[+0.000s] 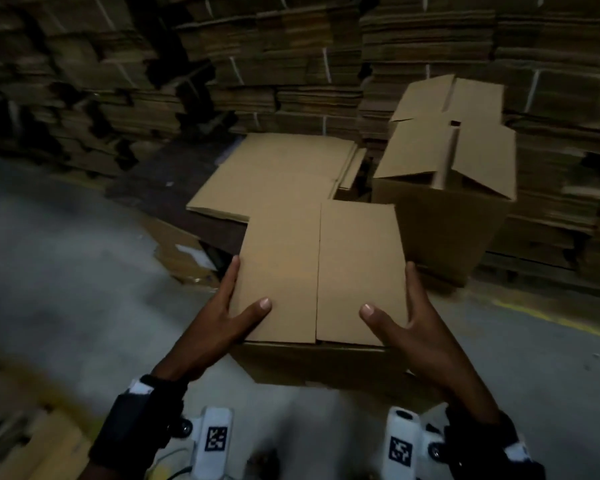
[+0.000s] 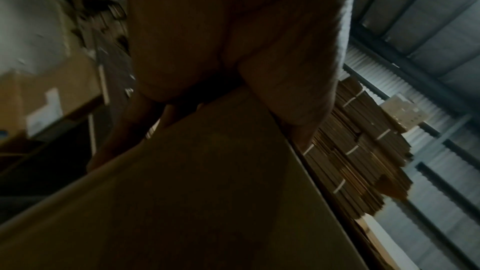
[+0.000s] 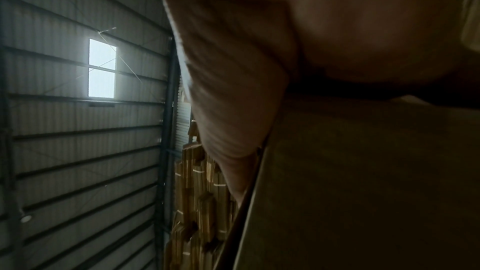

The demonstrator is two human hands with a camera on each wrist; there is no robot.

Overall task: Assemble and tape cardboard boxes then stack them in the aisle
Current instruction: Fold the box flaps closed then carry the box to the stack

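The box (image 1: 321, 271) sits between the 2 hands: the left hand (image 1: 229, 313) and the right hand (image 1: 413, 317) each clamp a side, thumbs laid over the 2 closed top flaps — likely to keep them shut while it is carried. Beyond the right hand, another box (image 1: 444, 188) stands with flaps open — probably the stacking spot.

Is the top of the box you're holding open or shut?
Shut. The two top flaps of the box lie flat and meet at a middle seam, with no tape visible on it.
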